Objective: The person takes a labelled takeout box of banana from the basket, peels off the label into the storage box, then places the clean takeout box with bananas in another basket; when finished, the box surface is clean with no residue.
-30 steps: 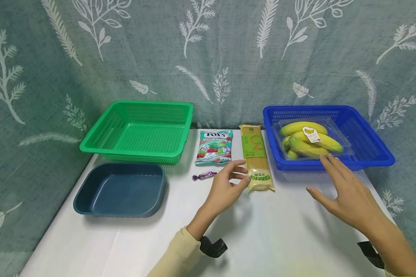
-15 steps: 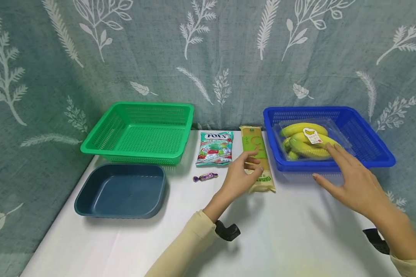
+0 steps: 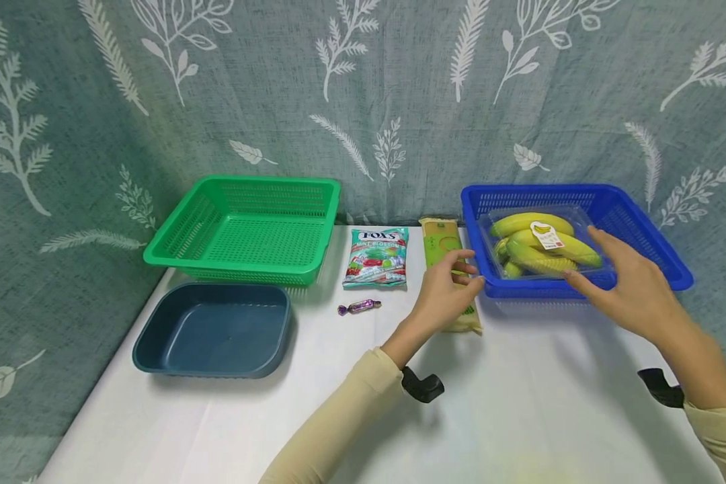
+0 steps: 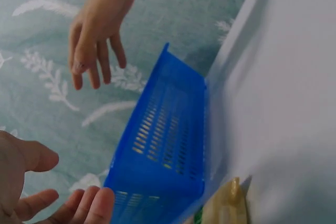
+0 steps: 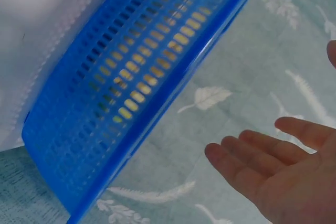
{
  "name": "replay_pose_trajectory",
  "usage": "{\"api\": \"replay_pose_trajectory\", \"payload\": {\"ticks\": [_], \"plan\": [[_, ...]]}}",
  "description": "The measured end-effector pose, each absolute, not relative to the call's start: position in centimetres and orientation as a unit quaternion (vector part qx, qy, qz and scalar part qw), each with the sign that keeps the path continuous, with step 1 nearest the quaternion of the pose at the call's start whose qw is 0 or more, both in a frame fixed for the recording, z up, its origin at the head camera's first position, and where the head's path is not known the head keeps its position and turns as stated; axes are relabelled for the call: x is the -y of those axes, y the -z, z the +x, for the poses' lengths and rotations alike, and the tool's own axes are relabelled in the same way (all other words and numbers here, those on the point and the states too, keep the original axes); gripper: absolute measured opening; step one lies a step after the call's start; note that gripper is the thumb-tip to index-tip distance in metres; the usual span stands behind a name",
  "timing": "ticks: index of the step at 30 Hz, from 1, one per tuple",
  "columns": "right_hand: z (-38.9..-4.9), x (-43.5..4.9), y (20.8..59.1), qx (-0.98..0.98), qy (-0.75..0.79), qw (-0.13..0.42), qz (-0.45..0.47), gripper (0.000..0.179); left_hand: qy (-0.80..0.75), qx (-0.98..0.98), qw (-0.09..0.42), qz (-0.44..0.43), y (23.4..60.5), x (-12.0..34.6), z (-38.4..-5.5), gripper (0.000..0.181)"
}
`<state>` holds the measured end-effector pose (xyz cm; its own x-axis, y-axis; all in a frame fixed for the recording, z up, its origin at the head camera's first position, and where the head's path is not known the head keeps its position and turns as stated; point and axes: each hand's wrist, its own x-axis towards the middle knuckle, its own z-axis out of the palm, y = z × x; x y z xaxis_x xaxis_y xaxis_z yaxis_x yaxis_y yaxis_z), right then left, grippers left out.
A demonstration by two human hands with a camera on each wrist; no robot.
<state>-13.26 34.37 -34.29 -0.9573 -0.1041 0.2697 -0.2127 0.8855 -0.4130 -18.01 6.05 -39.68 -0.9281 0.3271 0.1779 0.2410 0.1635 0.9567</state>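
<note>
A blue basket at the right holds a clear plastic pack of bananas. My left hand is over a long yellow-green food packet and covers its middle. Its loosely bent fingers reach the basket's left front corner. My right hand hovers over the basket's right front, thumb and fingers spread beside the bananas. In the left wrist view, the left fingertips come close to the rim of the blue basket. The right wrist view shows the right hand with nothing in its fingers, apart from the rim.
A green basket stands at the back left, with a dark blue tub in front of it. Between the baskets lie a candy bag and a purple wrapped candy. A patterned curtain hangs behind the table.
My left hand has moved right across the food packet to the blue basket's left corner. My right hand has shifted right and slightly away from me over the basket.
</note>
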Motion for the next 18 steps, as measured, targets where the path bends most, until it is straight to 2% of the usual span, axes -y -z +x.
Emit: {"api": "replay_pose_trajectory", "payload": {"ticks": [9,18], "plan": [[-15.4,-36.1,33.9,0.968,-0.219,0.105,0.063,0.084,-0.606,-0.782,0.022,0.142,39.7,-7.2,-19.1,0.045],[-17.8,-37.5,33.8,0.977,-0.203,0.060,0.034,0.088,-0.636,-0.768,0.058,0.058,39.8,-8.4,-21.1,0.049]]}}
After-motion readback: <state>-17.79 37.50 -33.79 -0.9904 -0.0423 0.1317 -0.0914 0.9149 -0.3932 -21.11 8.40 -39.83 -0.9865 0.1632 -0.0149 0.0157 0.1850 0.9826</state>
